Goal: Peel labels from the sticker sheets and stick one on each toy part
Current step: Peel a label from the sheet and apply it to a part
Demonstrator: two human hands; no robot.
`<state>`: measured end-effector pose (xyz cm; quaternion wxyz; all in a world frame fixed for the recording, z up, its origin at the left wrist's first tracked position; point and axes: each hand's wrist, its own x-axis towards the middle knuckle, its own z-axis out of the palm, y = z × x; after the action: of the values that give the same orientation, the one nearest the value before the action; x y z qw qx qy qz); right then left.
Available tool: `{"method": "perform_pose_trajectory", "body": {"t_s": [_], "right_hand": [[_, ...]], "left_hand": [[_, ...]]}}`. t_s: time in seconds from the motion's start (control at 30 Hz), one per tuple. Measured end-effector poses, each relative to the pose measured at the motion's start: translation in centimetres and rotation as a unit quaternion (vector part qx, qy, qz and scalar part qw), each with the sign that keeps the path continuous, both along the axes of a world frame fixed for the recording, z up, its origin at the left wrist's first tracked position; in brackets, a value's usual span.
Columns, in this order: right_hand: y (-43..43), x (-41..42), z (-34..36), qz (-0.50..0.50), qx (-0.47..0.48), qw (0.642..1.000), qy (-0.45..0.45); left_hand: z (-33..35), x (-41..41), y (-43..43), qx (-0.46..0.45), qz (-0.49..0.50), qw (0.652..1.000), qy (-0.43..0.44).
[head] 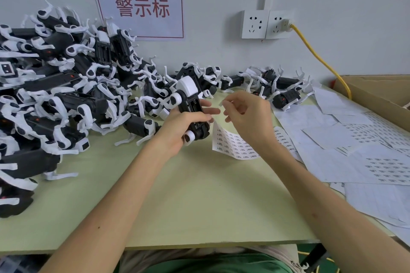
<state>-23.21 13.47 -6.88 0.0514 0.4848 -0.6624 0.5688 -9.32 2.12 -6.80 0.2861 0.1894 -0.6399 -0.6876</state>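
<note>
My left grip (177,131) is wrapped round a toy part (192,106), a black body with white joints, thumb across its near side and fingers showing past its far side. I hold it above the table (199,195), its white cap pointing away from me and its dark underside turned up.

My right grip (248,115) is narrow: thumb and forefinger pinch a small pale label (221,103), held in the air just right of the toy part and not touching it. My other fingers are loosely curled below the pinch.

Right under my right grip lies a sheet (230,142) of printed labels. Its edge nearest my left grip curls up off the table, and my right wrist hides part of it.

Left of my left grip and beyond it is a big pile (55,95) of the same black-and-white parts, tangled together. A looser row (277,86) of them lies beyond my right grip, along the wall.

Right of my right grip, many loose sheets (355,150) overlap one another, some printed, some blank. Past them stands a cardboard box (377,91).

On the wall ahead hang a red-lettered sign (142,6) and two sockets (266,24), one with a yellow cable (321,60) plugged in.
</note>
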Motion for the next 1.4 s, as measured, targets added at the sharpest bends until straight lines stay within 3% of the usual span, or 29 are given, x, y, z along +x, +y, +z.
{"method": "perform_pose_trajectory", "body": {"t_s": [0.2, 0.4, 0.57, 0.8, 1.0, 1.13, 1.4], "right_hand": [[-0.1, 0.1, -0.2, 0.042, 0.014, 0.996, 0.073], [-0.1, -0.4, 0.0, -0.004, -0.041, 0.996, 0.075], [-0.1, -0.5, -0.1, 0.004, -0.011, 0.991, 0.132], [0.2, -0.3, 0.1, 0.060, 0.007, 0.995, 0.078], [0.2, -0.2, 0.9, 0.125, 0.040, 0.988, -0.078], [0.3, -0.5, 0.9, 0.144, 0.115, 0.981, -0.060], [0.2, -0.3, 0.6, 0.103, 0.109, 0.989, -0.010]], "left_hand": [[0.0, 0.0, 0.1, 0.026, 0.018, 0.999, 0.020], [0.2, 0.1, -0.1, 0.003, -0.008, 1.000, 0.011], [0.1, 0.1, 0.0, 0.006, -0.017, 0.999, 0.034], [0.1, -0.1, 0.3, 0.016, 0.019, 0.999, 0.047], [0.3, 0.2, 0.3, -0.019, 0.016, 0.999, 0.033], [0.2, 0.2, 0.4, -0.057, 0.022, 0.998, 0.011], [0.1, 0.2, 0.3, -0.098, 0.043, 0.994, -0.021]]}}
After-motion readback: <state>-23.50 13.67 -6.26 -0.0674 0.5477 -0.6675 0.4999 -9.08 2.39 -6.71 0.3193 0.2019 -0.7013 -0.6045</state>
